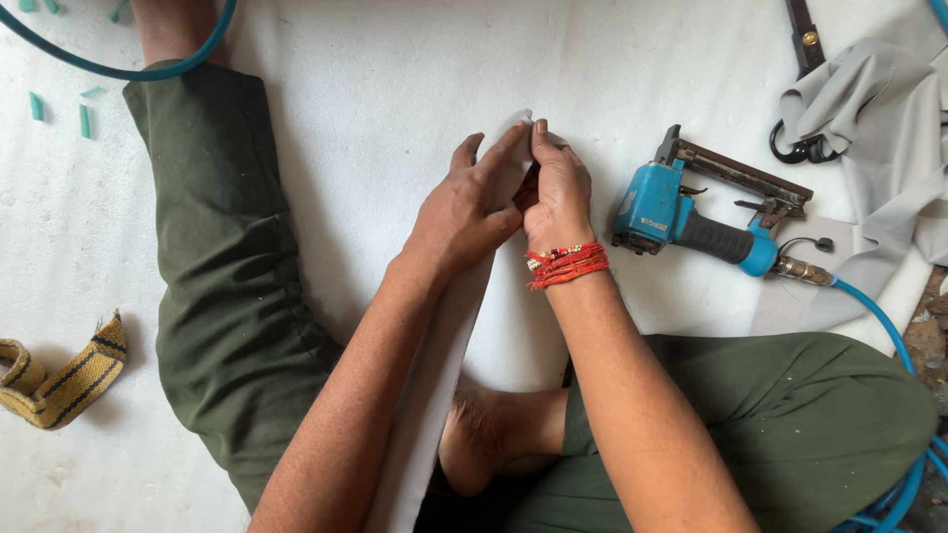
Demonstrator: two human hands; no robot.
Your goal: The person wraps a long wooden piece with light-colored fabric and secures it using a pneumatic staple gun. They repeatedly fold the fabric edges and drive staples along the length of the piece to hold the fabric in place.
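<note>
Both hands meet at the top end of a long white fabric strip (444,336), which runs from the person's lap out over the white foam sheet (375,79). The left hand (456,212) and right hand (556,197) press fingertips together, apparently pinching its folded edge. Right of the strip lies a blue staple gun (691,212).

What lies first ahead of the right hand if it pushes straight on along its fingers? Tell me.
Past the right hand, only the tip of the white strip it pinches, then bare white padding; the way looks free to the picture's edge.
</note>
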